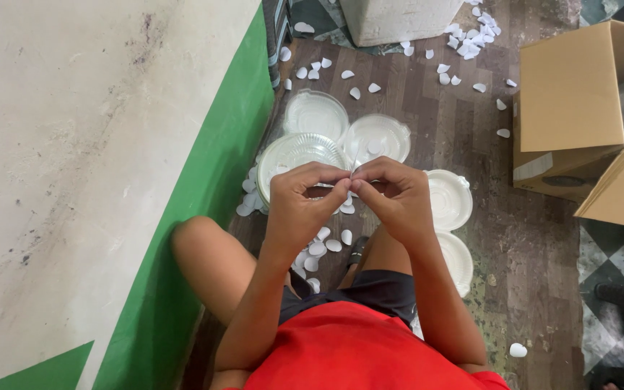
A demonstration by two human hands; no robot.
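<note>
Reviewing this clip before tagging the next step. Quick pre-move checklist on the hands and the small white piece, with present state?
1. Both hands on the work: ok. Left hand and right hand meet fingertip to fingertip.
2. Grip on the small white piece: cannot tell. Only a sliver shows between the fingertips.
3. Supply in reach: ok. Loose white petals lie on the floor under the hands.
4. Clear plastic containers at hand: ok. Several lie just beyond the hands.
5. Cardboard box open: ok. Flaps are spread, off to the right.
6. Thread or needle in use: cannot tell, too small to see.
</note>
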